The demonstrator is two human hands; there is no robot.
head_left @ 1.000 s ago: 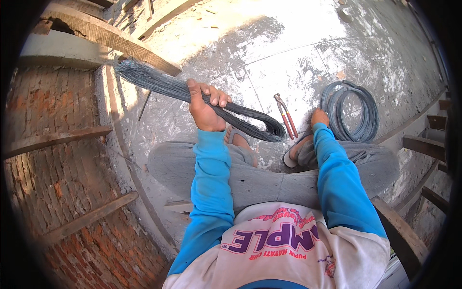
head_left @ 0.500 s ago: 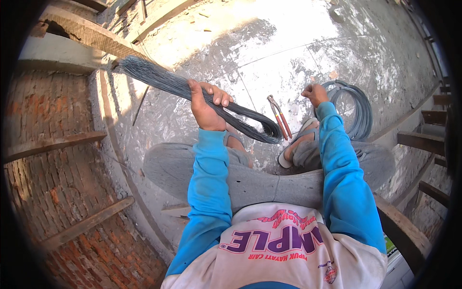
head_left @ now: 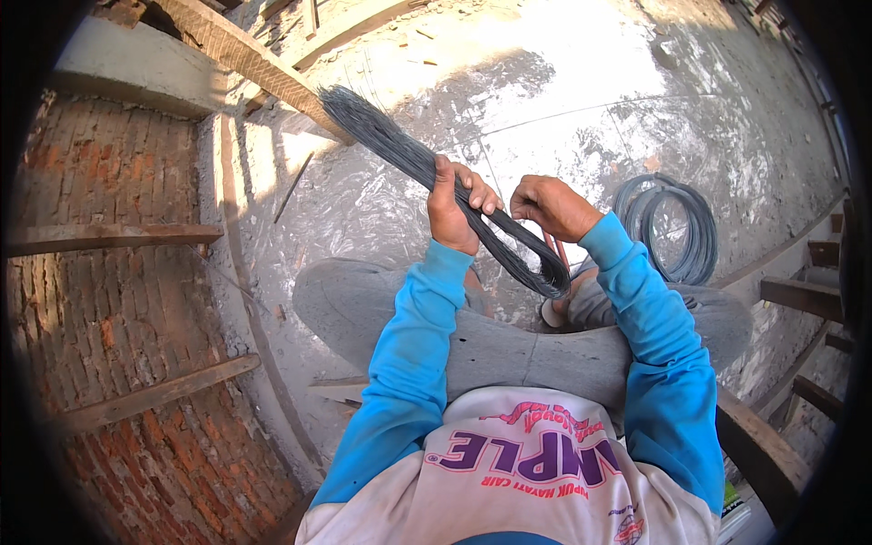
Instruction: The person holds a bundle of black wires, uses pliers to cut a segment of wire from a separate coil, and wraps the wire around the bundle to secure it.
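Note:
My left hand (head_left: 459, 204) is wrapped round the middle of a bundle of thin grey tie wire (head_left: 386, 141), folded double. Its loose cut ends fan out at the upper left, and the rounded bend hangs at the lower right, above my foot. My right hand (head_left: 552, 207) is beside the bundle, just right of my left fingers, with its fingertips pinched together. Whether a strand is between them is too small to tell. Behind the bundle and under my right hand, the red handles of pincers (head_left: 556, 245) show in part; their head is hidden.
A round coil of grey wire (head_left: 695, 227) lies on the floor to the right. My bent legs (head_left: 509, 350) are close below the hands. A brick surface with wooden battens (head_left: 136, 236) borders the left, a timber beam (head_left: 245, 64) crosses the upper left, and more timbers stand at right.
My right hand has moved left, from near the wire coil to beside the bundle, covering part of the pincers. My left hand keeps its hold. The whole view has shifted slightly.

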